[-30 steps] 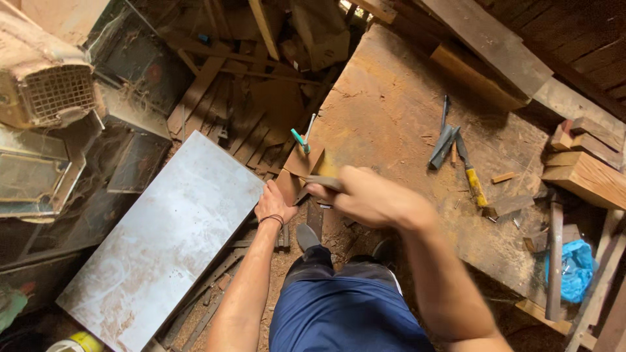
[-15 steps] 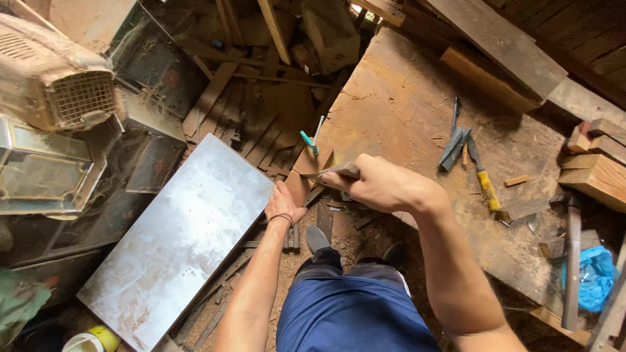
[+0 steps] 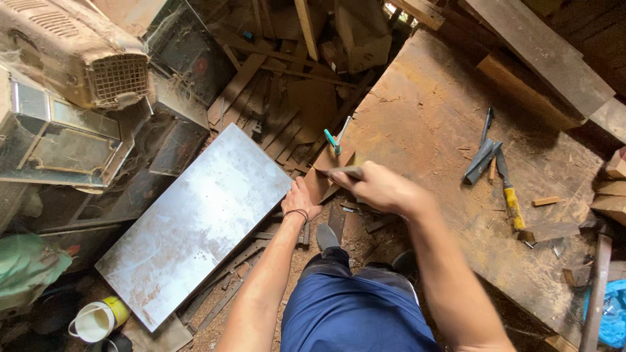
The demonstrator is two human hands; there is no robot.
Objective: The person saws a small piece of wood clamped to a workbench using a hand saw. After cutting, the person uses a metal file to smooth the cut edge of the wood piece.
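My right hand [image 3: 378, 187] is closed round the handle of a flat metal tool [image 3: 340, 173], a file or rasp by its look, held across a small brown wooden piece [image 3: 326, 171] at the corner of the workbench [image 3: 430, 111]. My left hand [image 3: 301, 199] grips that wooden piece from below and the left, beside a large grey metal sheet [image 3: 195, 221]. A teal-handled tool [image 3: 332, 140] lies just above the wooden piece. My legs in blue trousers [image 3: 355, 309] show below.
On the bench lie pliers [image 3: 481, 160] and a yellow-handled chisel [image 3: 510, 195], with wood blocks at the right edge. Scrap wood litters the floor behind. A dusty pet carrier [image 3: 72, 52], glass cases and a white-and-yellow cup [image 3: 98, 319] stand at the left.
The view has shifted slightly. My right hand has moved the tool a little along the wooden piece, while my left hand stays on the piece.
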